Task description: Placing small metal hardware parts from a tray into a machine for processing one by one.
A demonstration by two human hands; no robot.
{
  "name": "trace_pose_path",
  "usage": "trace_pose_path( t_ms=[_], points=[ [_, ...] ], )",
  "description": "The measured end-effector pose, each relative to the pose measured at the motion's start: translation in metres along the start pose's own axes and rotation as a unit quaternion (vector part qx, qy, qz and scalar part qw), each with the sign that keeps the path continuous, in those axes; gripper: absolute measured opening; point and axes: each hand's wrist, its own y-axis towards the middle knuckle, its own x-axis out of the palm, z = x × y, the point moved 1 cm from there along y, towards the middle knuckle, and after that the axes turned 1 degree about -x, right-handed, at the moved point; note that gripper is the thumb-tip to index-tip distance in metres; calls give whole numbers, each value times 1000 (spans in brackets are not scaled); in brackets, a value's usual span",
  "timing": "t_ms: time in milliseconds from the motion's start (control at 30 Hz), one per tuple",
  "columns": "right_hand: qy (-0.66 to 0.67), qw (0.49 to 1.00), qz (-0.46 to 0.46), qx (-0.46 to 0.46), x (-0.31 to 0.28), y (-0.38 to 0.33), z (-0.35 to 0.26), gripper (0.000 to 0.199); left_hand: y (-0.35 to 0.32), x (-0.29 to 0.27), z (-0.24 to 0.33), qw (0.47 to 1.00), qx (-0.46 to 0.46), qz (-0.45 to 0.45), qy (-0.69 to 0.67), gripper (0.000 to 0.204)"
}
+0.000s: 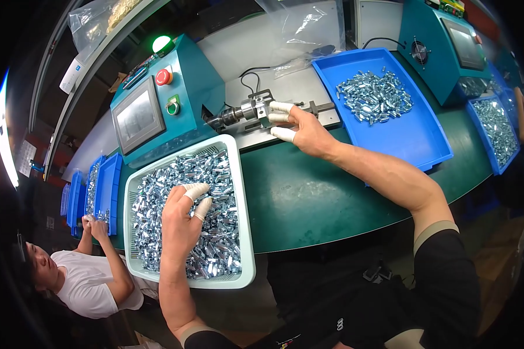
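My left hand (181, 220) is over a pale green plastic basket (247, 232) heaped with small shiny metal fittings (212, 256). Off-white finger cots cover its thumb and forefinger, which are apart with no part visible between them. My right hand (308, 132) reaches to the metal chuck and fixture (259, 108) of a teal bench machine (195, 75). White cots cover its thumb and two fingers. A gap shows between thumb and fingers, their tips beside the fixture, and I see no part held there.
Right of the fixture, a blue tray (402, 142) holds a pile of similar fittings. A second teal machine (434, 52) and another filled blue bin (495, 131) stand farther right. At the left, a co-worker in a white shirt (90, 279) handles parts by blue bins (108, 186).
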Motion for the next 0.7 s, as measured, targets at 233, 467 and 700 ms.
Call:
trace_pose_path(
  t_ms=[233, 467, 700],
  points=[
    [-12, 998, 69, -11, -12, -1, -8, 65, -2, -1, -3, 1000, 14, -3, 6, 27],
    [-353, 920, 161, 46, -17, 36, -41, 76, -6, 0, -4, 1000, 29, 3, 9, 26],
    [-527, 846, 83, -14, -1, 69, -47, 27, -5, 4, -8, 999, 53, 14, 2, 22]
  ],
)
